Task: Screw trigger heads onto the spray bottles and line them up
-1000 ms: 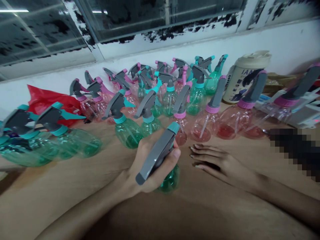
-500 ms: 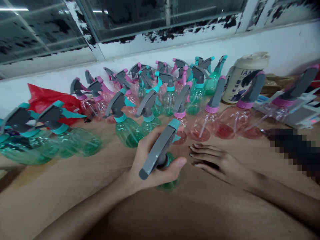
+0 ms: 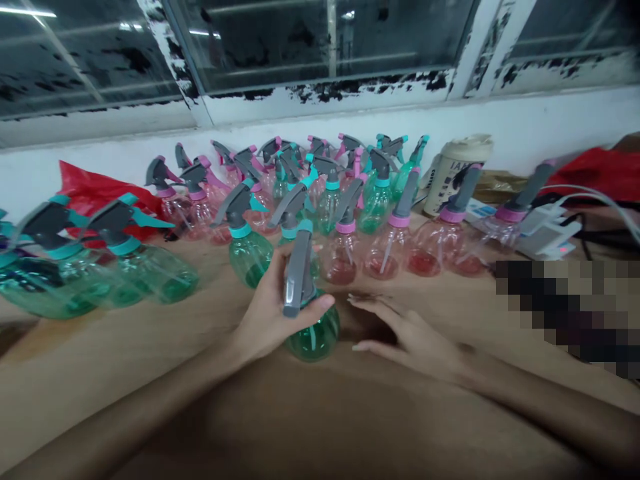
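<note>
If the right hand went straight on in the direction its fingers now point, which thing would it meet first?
Most likely the green spray bottle at the left hand: the right hand points its fingers toward it, though depth is hard to judge.

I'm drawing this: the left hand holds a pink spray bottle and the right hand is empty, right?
Not quite: the spray bottle in the left hand is green, not pink, as the head view shows. The right hand is empty.

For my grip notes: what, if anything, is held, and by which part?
The left hand holds a green bottle around its neck, below the spray head. The right hand holds nothing.
</note>
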### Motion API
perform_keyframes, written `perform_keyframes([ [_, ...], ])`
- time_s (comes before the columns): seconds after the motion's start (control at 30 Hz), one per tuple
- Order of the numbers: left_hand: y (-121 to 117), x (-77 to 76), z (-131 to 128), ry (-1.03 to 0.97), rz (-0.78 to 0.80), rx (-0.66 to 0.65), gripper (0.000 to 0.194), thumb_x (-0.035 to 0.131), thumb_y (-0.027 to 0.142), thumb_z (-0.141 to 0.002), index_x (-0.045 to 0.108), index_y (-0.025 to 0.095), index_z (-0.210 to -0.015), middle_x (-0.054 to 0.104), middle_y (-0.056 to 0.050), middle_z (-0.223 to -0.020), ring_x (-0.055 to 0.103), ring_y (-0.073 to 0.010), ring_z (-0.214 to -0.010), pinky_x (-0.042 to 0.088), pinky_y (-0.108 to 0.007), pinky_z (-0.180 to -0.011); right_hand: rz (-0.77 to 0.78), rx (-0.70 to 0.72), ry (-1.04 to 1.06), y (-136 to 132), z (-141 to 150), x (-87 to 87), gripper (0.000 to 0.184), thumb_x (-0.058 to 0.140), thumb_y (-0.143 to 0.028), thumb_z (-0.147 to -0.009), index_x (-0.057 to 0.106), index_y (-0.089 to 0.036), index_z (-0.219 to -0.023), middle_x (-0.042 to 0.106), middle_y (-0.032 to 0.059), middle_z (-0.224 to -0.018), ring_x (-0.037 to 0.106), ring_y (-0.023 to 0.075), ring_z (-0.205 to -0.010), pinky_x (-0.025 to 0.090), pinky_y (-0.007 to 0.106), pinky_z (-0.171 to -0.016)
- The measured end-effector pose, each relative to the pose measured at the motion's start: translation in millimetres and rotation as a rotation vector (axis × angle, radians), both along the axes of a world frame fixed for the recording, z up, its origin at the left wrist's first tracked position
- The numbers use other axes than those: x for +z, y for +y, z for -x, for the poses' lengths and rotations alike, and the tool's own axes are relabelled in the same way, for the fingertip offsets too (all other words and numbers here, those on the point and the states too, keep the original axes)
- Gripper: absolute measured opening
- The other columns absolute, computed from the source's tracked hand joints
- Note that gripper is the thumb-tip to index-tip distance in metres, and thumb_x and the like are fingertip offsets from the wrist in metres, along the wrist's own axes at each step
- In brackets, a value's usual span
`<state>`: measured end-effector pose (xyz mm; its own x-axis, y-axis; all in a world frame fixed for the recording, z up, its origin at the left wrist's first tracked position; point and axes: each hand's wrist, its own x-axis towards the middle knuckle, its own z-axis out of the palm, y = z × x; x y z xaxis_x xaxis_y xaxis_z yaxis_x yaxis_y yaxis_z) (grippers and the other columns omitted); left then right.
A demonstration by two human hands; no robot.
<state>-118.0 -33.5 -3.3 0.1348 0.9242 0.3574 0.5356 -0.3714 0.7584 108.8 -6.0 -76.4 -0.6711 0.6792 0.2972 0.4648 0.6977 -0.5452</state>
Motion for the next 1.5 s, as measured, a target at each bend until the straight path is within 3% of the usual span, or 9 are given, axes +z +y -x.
perform_keyframes([
  [0.13, -7, -5.9, 2, -0.113, -0.029, 0.031, 0.062, 0.068, 0.032, -0.073, 0.034, 0.027, -0.125, 0.048, -0.01, -0.126, 0.055, -0.0265, -0.109, 0.05, -0.041, -0.087, 0.073, 0.005, 0.082, -13, 23, 15.4, 0.074, 0.061, -0.053, -0.073, 0.033, -0.022, -0.134, 0.048, 0.0102, -0.133, 0.045, 0.0249, -0.121, 0.04, 0.044, -0.098],
  [0.27, -18, -6.9, -1, -0.219, -0.067, 0.057, 0.054, 0.069, 0.029, -0.073, 0.035, 0.025, -0.114, 0.051, -0.008, -0.121, 0.058, -0.0224, -0.104, 0.049, -0.041, -0.089, 0.043, 0.015, 0.194, -23, 47, 25.4, 0.085, 0.065, -0.057, -0.066, 0.03, -0.02, -0.134, 0.047, 0.0123, -0.133, 0.044, 0.0276, -0.121, 0.04, 0.044, -0.096],
  [0.43, -41, 0.4, 11, 0.152, -0.183, 0.274, 0.027, 0.064, 0.039, -0.077, 0.056, 0.02, -0.094, 0.051, -0.007, -0.113, 0.051, -0.0267, -0.109, 0.042, -0.047, -0.095, 0.021, -0.056, 0.195, -36, 77, 22.3, 0.079, 0.065, -0.059, -0.064, 0.039, -0.015, -0.125, 0.056, 0.0149, -0.116, 0.052, 0.0298, -0.11, 0.044, 0.045, -0.09],
  [0.73, -81, 14.7, 68, 0.305, -0.178, 0.32, 0.018, 0.059, 0.037, -0.082, 0.063, 0.025, -0.095, 0.045, -0.003, -0.12, 0.049, -0.0255, -0.11, 0.042, -0.042, -0.097, -0.048, -0.08, 0.231, -54, 147, 18.1, 0.084, 0.068, -0.064, -0.054, 0.044, -0.012, -0.116, 0.058, 0.0145, -0.106, 0.056, 0.0302, -0.098, 0.046, 0.044, -0.084],
  [0.87, -80, 12.7, 101, 0.302, -0.146, 0.327, 0.021, 0.057, 0.04, -0.082, 0.063, 0.027, -0.097, 0.048, -0.004, -0.116, 0.049, -0.0257, -0.11, 0.044, -0.043, -0.093, -0.123, -0.071, 0.233, -51, 181, 15.0, 0.084, 0.062, -0.069, -0.057, 0.047, -0.009, -0.114, 0.058, 0.0155, -0.103, 0.055, 0.0301, -0.097, 0.046, 0.044, -0.083],
  [1.03, -62, 12.7, 130, 0.389, -0.21, 0.499, 0.026, 0.058, 0.044, -0.08, 0.065, 0.019, -0.086, 0.055, -0.005, -0.095, 0.057, -0.0226, -0.089, 0.047, -0.037, -0.081, -0.262, -0.162, 0.142, -39, 220, 18.8, 0.078, 0.054, -0.071, -0.064, 0.051, -0.007, -0.11, 0.057, 0.0186, -0.104, 0.052, 0.0333, -0.097, 0.043, 0.049, -0.081],
  [1.13, -49, 13.6, 143, 0.394, -0.214, 0.557, 0.029, 0.058, 0.046, -0.079, 0.063, 0.019, -0.086, 0.059, -0.004, -0.082, 0.059, -0.0198, -0.073, 0.048, -0.033, -0.07, -0.323, -0.172, 0.116, -30, 226, 29.2, 0.076, 0.048, -0.072, -0.069, 0.052, -0.009, -0.111, 0.058, 0.0177, -0.103, 0.051, 0.0328, -0.097, 0.044, 0.048, -0.078],
  [1.3, -35, 12.1, 157, 0.332, -0.22, 0.601, 0.026, 0.061, 0.044, -0.076, 0.06, 0.019, -0.086, 0.064, -0.003, -0.077, 0.063, -0.0208, -0.072, 0.051, -0.031, -0.066, -0.471, -0.268, -0.044, -17, 204, 53.7, 0.063, 0.04, -0.067, -0.079, 0.057, -0.011, -0.102, 0.061, 0.0176, -0.095, 0.055, 0.0326, -0.092, 0.047, 0.04, -0.063],
  [1.5, -21, 7.8, 159, 0.247, -0.233, 0.579, 0.026, 0.06, 0.041, -0.078, 0.059, 0.02, -0.094, 0.066, -0.005, -0.089, 0.066, -0.021, -0.077, 0.054, -0.031, -0.065, -0.401, -0.437, -0.146, 4, 190, 75.3, 0.045, 0.045, -0.051, -0.084, 0.058, -0.012, -0.104, 0.064, 0.017, -0.095, 0.063, 0.0271, -0.066, 0.042, 0.034, -0.05],
])
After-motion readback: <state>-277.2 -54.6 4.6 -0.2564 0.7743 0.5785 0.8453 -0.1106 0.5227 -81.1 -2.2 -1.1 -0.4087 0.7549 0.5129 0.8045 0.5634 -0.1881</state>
